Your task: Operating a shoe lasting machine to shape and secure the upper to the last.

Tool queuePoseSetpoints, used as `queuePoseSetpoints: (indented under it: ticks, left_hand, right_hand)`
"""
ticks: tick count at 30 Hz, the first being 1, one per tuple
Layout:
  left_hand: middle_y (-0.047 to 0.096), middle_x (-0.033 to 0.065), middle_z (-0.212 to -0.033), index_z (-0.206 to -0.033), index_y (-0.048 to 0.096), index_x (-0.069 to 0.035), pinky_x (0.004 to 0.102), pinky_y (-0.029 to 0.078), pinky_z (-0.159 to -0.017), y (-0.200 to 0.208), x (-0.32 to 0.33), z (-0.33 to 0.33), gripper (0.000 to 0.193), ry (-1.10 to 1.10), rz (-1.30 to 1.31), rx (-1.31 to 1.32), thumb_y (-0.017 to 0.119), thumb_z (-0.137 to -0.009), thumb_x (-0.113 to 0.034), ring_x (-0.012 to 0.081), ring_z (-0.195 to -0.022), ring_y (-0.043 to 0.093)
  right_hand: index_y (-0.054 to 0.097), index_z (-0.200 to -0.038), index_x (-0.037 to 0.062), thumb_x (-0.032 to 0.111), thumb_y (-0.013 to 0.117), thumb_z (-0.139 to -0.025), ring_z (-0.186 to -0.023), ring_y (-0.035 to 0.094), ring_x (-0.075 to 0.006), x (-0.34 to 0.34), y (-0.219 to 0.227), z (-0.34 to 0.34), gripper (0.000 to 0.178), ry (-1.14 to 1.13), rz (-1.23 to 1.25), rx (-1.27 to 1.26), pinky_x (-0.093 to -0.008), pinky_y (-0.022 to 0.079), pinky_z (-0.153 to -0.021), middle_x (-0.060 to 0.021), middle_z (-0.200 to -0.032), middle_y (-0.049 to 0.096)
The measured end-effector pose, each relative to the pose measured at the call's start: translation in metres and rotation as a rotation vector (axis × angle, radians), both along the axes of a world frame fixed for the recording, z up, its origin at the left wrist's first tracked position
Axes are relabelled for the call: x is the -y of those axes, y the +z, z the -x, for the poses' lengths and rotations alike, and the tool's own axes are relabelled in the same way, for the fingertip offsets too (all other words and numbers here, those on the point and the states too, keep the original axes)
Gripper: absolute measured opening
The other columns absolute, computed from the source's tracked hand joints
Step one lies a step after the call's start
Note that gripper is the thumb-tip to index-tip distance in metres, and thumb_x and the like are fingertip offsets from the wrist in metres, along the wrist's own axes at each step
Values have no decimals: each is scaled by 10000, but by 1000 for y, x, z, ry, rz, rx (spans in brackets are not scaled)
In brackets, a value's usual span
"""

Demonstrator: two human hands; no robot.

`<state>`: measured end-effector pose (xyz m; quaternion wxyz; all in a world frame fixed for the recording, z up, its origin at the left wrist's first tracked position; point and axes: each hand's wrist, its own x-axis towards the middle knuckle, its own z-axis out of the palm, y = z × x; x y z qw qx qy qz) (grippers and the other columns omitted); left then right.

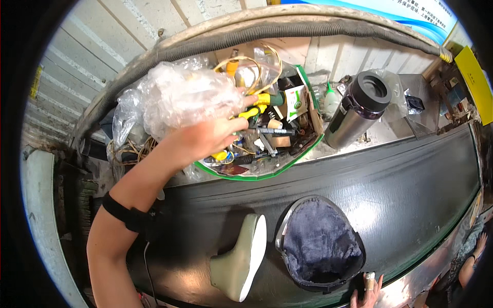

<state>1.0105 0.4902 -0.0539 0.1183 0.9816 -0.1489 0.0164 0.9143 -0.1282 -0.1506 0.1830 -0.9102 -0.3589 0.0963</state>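
Note:
My left hand [218, 134] reaches over a green-rimmed box [262, 176] crammed with small tools and odds and ends. Its fingers close around a yellow-handled tool [251, 111], whose other parts are partly hidden. Crumpled clear plastic [185, 95] bulges up against this hand. At the lower right, my right hand [367, 293] shows only its stretched, parted fingers, one wrapped in tape, at the near edge of a black belt [411, 190]. Beside it sits a dark, plush-lined, hollow piece [321, 241]. An olive boot [239, 259] with a white sole lies on its side further left.
A steel vacuum flask [357, 110] with a black lid stands right of the box, near a small green-tipped bottle [330, 97]. A ribbed hose [277, 32] arches behind. Another person's arm [468, 269] shows at the far right.

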Motion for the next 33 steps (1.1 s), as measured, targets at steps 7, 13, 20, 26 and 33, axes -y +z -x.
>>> queuePoseSetpoints:
  ticks: [7, 13, 20, 26, 33]
  left_hand:
    - [421, 99, -1541, -996, 645, -90, 479, 331, -1160, -11, -9, 2, 212, -15, -66, 57, 737, -807, -119, 337, -1441, 351]
    - [407, 131, -1546, -1014, 648, -83, 522, 260, -1187, -12, -3, 0, 330, -62, -46, 37, 795, -737, -186, 361, -1459, 306]
    - [475, 122, -1490, -1014, 696, -86, 561, 310, -1130, 0, 41, 4, 324, 5, -109, 52, 809, -729, -191, 366, -1436, 356]
    - [643, 56, -1060, -972, 701, -59, 459, 411, -924, -29, 82, -21, 189, 140, 54, 362, 731, -786, -69, 254, -1023, 584]
    - [651, -5, -990, -873, 667, -116, 403, 393, -867, -57, 78, -78, 86, -77, -227, 180, 650, -791, -135, 183, -994, 562]
  right_hand:
    - [346, -1459, -40, 139, 614, -865, -1236, 495, -453, 3, -9, 7, 677, -12, -1, 12, -667, 215, -1150, -270, -1359, 507]
    - [359, -1451, -45, 130, 615, -859, -1240, 496, -446, 7, -14, 7, 669, -28, 5, -26, -667, 210, -1151, -263, -1352, 526]
    - [334, -1472, -47, 123, 616, -854, -1249, 497, -452, 8, -13, 5, 700, -4, -24, 3, -669, 205, -1152, -277, -1385, 505]
    - [324, -1478, -45, 98, 623, -838, -1234, 515, -437, 6, -9, 4, 721, -7, -44, 22, -648, 222, -1155, -267, -1385, 499]
    - [319, -1479, -44, 96, 633, -833, -1232, 511, -441, 2, -2, 5, 732, -9, -78, 7, -640, 221, -1160, -263, -1366, 515]
